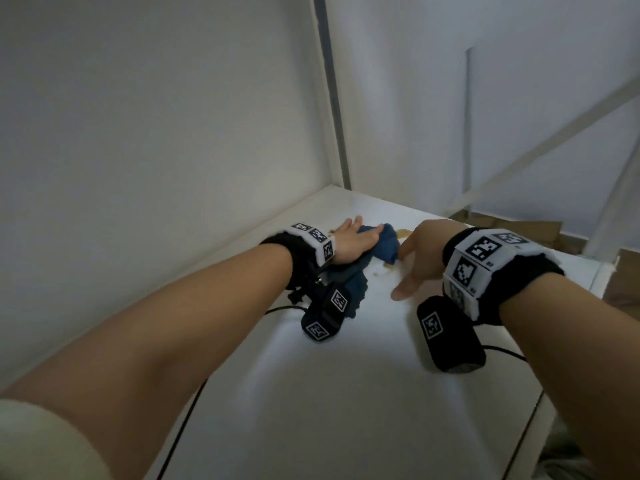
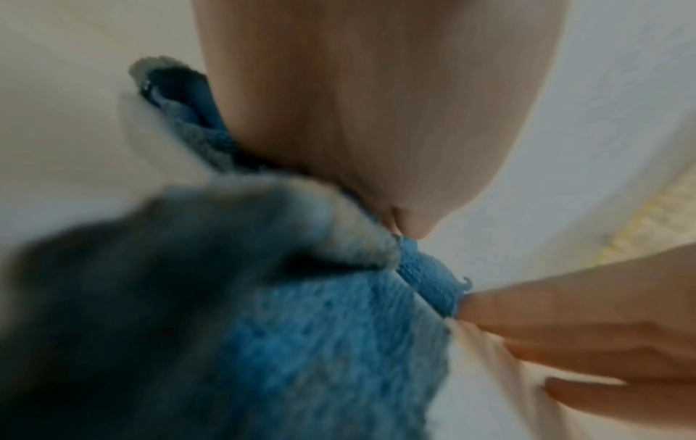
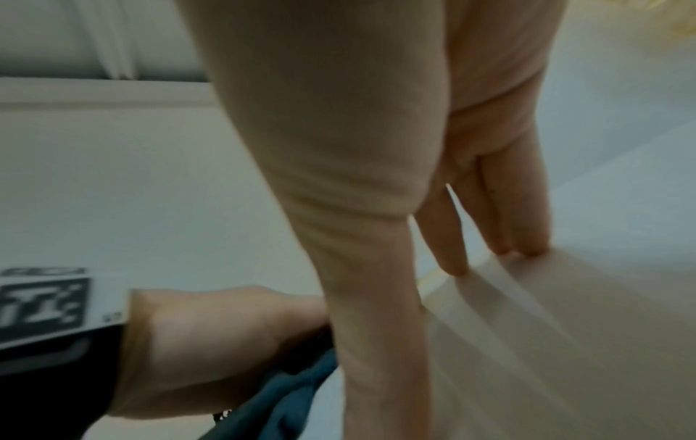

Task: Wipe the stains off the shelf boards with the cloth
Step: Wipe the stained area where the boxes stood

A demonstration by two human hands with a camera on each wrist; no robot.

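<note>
A crumpled blue cloth (image 1: 360, 258) lies on the white shelf board (image 1: 329, 393) near the back left corner. My left hand (image 1: 114, 237) lies flat on it with straight fingers, pressing it down; the left wrist view shows the cloth (image 2: 320, 342) bunched under the palm (image 2: 376, 104). A yellowish-brown stain (image 1: 403, 233) shows just past the cloth, with small specks (image 1: 377, 271) in front of it. My right hand (image 1: 415, 258) stands beside the cloth, fingers straight, fingertips (image 3: 459, 268) touching the board and one touching the cloth's edge (image 2: 444, 291).
A white side panel (image 1: 156, 133) rises on the left and a back wall (image 1: 467, 98) behind. The board's right edge (image 1: 602, 271) drops off toward brown cardboard (image 1: 519, 230). Black cables (image 1: 194, 410) from the wrist cameras trail across the board.
</note>
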